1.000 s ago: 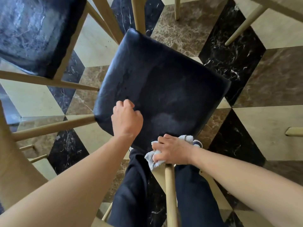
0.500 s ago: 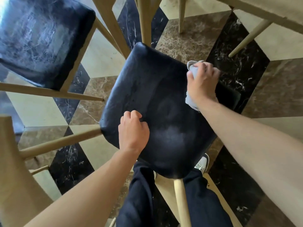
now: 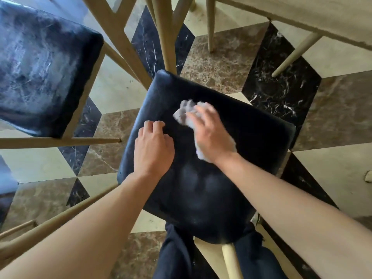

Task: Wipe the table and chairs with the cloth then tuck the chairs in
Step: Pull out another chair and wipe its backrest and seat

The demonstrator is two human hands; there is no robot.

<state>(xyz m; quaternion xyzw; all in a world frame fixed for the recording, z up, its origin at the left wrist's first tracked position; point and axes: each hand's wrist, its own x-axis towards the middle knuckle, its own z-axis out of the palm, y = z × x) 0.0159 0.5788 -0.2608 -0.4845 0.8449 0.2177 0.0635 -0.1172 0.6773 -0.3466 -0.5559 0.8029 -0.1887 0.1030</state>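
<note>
so the right hand (image 3: pixel 211 135) is pressed flat on the cloth (image 3: pixel 186 113) mid-seat (image 3: pixel 251 133), unwiped cushion lies off to its right, while the left hand (image 3: pixel 153 146), fingers curled and holding nothing, braces just beside it.

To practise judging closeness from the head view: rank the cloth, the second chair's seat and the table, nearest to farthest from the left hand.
From the left hand:
1. Cloth, just to its right, under the right hand.
2. Second chair's seat, off to the left.
3. Table, far upper right.
</note>
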